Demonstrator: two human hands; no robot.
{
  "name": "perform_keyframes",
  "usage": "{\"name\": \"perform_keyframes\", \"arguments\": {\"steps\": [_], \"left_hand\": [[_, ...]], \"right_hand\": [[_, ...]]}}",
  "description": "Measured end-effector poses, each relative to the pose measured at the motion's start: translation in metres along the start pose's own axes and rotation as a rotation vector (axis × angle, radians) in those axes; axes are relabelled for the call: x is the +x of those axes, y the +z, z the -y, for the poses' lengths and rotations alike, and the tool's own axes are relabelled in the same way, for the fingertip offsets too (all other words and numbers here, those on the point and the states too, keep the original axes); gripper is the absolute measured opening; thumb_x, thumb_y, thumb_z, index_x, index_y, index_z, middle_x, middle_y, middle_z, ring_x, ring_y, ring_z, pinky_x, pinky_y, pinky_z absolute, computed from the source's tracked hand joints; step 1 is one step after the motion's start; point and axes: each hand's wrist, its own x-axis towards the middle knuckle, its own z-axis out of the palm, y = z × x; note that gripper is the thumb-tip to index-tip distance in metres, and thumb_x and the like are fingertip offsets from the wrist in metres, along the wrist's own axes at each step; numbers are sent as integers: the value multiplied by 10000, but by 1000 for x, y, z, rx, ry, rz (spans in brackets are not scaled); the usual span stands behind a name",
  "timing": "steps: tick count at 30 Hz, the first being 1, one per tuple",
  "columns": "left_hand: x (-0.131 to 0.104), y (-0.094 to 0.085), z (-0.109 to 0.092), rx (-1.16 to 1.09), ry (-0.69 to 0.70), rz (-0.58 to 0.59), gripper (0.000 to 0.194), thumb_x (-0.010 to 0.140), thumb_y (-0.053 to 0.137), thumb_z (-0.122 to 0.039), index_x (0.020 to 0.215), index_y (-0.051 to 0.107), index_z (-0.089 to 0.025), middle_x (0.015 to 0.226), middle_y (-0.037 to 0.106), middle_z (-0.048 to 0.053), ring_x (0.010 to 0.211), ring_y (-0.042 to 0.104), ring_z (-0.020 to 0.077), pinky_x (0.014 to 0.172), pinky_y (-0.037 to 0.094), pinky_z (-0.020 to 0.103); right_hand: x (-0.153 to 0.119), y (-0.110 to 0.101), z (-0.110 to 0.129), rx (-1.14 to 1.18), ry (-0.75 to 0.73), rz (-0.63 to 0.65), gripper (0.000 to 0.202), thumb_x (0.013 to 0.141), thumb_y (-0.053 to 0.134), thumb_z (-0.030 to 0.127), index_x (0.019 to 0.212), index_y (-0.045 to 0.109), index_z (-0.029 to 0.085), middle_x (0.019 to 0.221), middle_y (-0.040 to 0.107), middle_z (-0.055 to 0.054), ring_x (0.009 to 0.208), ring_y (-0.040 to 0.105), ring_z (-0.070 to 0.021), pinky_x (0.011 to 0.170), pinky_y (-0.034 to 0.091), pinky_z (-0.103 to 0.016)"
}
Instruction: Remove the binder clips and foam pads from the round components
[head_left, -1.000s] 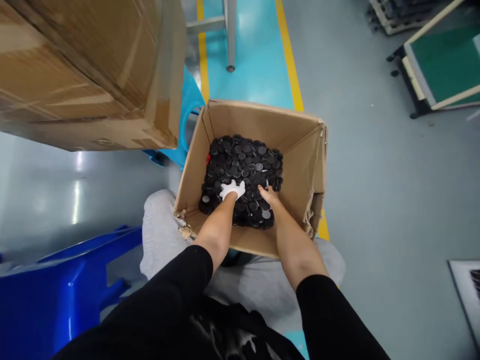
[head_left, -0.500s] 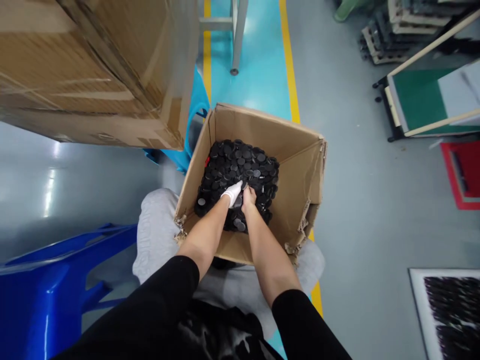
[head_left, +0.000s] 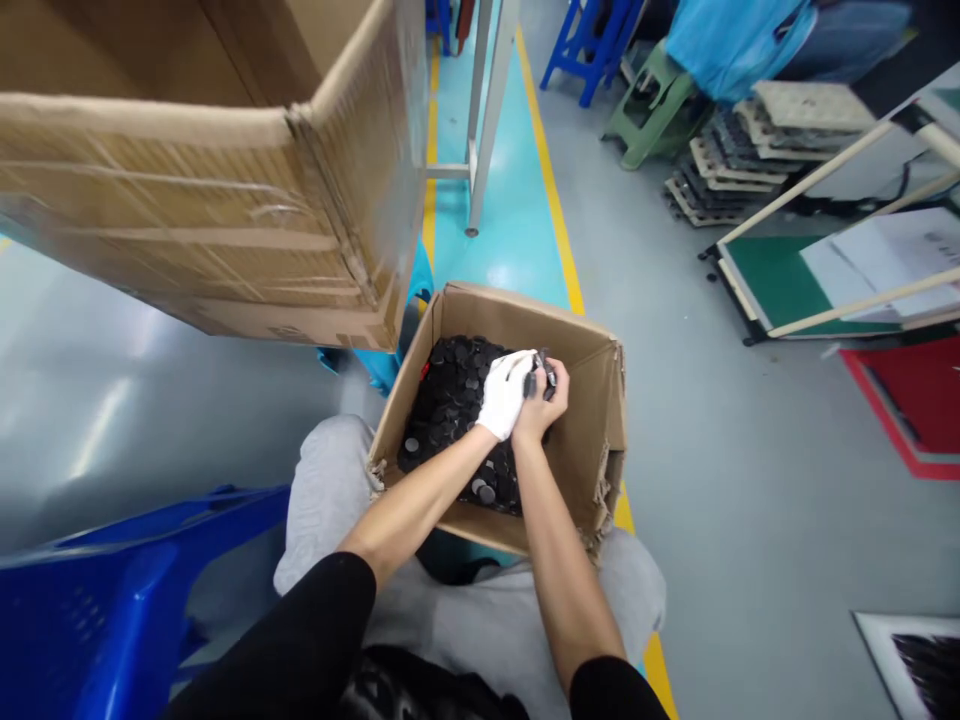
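Note:
A pile of black round discs (head_left: 448, 397) fills the bottom of an open cardboard box (head_left: 589, 400), which stands between my knees. My left hand (head_left: 502, 394), in a white glove, and my bare right hand (head_left: 546, 408) are pressed together above the pile. Cupped between them is a handful of the black discs (head_left: 540, 374), showing at the fingertips. Some paler grey discs (head_left: 486, 493) lie at the near end of the pile. The palms are hidden from view.
A larger open cardboard box (head_left: 247, 210) rises at the upper left, close to my box. A blue plastic stool (head_left: 127, 590) is at the lower left. Rightward are a cart with a green shelf (head_left: 780, 280), stacked trays (head_left: 735, 165) and a red flat object (head_left: 915, 400).
Both hands have come up from the pile and moved right, now cupped round a handful of discs. The view has tilted up, showing more of the far floor.

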Motion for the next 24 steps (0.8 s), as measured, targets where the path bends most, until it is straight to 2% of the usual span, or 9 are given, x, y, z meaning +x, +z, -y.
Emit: {"name": "perform_keyframes", "arguments": {"steps": [4, 7, 9, 11, 15, 18, 21, 24], "left_hand": [[-15, -4, -59, -117, 162, -44, 221, 999, 554, -342, 1029, 750, -243, 1185, 743, 97, 1186, 652, 233, 1149, 486, 444], [-29, -14, -119, -203, 241, -100, 271, 995, 562, -448, 1025, 762, -268, 1165, 728, 102, 1180, 643, 256, 1130, 497, 488], [-41, -29, -166, -226, 266, -130, 301, 998, 556, -486, 1043, 767, -277, 1189, 709, 107, 1199, 630, 266, 1129, 499, 507], [-54, -54, -217, -221, 284, -155, 306, 1005, 551, -491, 1068, 768, -285, 1216, 696, 107, 1228, 616, 272, 1138, 496, 515], [-83, -123, -318, -193, 341, -284, 303, 1020, 535, -486, 1103, 762, -304, 1221, 697, 108, 1250, 607, 275, 1144, 495, 509], [-108, -189, -376, -140, 352, -477, 334, 1024, 525, -507, 1122, 756, -286, 1281, 666, 113, 1251, 609, 267, 1139, 496, 497], [-141, -266, -411, -58, 329, -703, 378, 1023, 522, -542, 1140, 743, -259, 1337, 630, 110, 1258, 606, 260, 1132, 497, 491], [-183, -348, -425, 42, 297, -933, 387, 1047, 490, -528, 1163, 726, -245, 1343, 623, 104, 1286, 589, 238, 1164, 465, 457]], "right_hand": [[6, -16, 62, 25, -141, -48, 443, 885, 513, 566, 1093, 630, 192, 1098, 674, -97, 1066, 656, -260, 1032, 510, -455], [12, -28, 121, 13, -226, -60, 424, 898, 523, 559, 1061, 648, 188, 1036, 672, -97, 1026, 665, -271, 1008, 526, -474], [11, -34, 167, 24, -264, -44, 424, 900, 541, 567, 1051, 660, 190, 1027, 673, -110, 1021, 663, -285, 1006, 528, -485], [6, -37, 217, 37, -291, -6, 427, 896, 562, 582, 1053, 673, 201, 1038, 672, -120, 1027, 659, -301, 1011, 526, -502], [-19, -28, 325, 80, -370, 147, 430, 920, 550, 603, 1099, 692, 238, 1081, 661, -111, 1063, 663, -323, 1025, 526, -562], [-55, -3, 402, 169, -442, 307, 445, 923, 562, 615, 1112, 710, 240, 1061, 670, -111, 1018, 674, -320, 969, 556, -557], [-115, 33, 464, 353, -481, 506, 450, 914, 611, 597, 1104, 731, 207, 1031, 692, -111, 961, 681, -298, 900, 569, -506], [-194, 69, 508, 509, -450, 758, 449, 932, 597, 581, 1125, 718, 194, 1051, 697, -99, 967, 686, -275, 877, 571, -462]]}}
